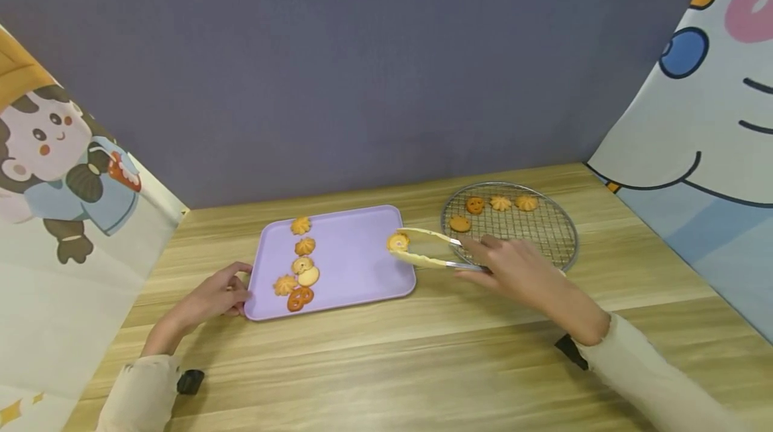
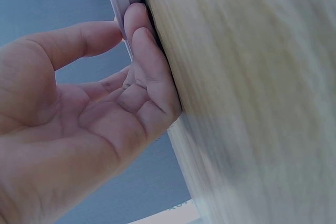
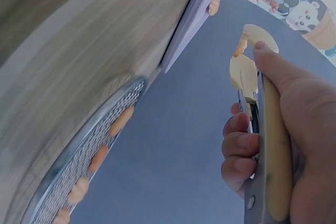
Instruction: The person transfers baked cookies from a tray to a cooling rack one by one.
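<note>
My right hand (image 1: 513, 267) holds a pair of tongs (image 1: 423, 260) with cream-coloured tips. Between the tips is a round golden cookie (image 1: 397, 242) with a pale centre, held over the right end of a lilac tray (image 1: 356, 251). The right wrist view shows the cookie's edge between the tongs' tips, raised above the tray. At the tray's left rim, my left hand (image 1: 211, 294) pinches the edge, thumb against the rim and curled fingers beside it. Along the tray's left side lie several cookies, among them a flower-shaped cookie (image 1: 300, 225), a pale round one (image 1: 308, 276) and a pretzel (image 1: 300, 298).
A round wire rack (image 1: 546, 237) stands right of the tray, partly behind the right hand. On its far side lie several cookies, including a smiling-face one (image 1: 475, 204) and a flower-shaped one (image 1: 527, 202). A grey wall (image 1: 374, 83) closes off the wooden table's (image 1: 362, 365) back.
</note>
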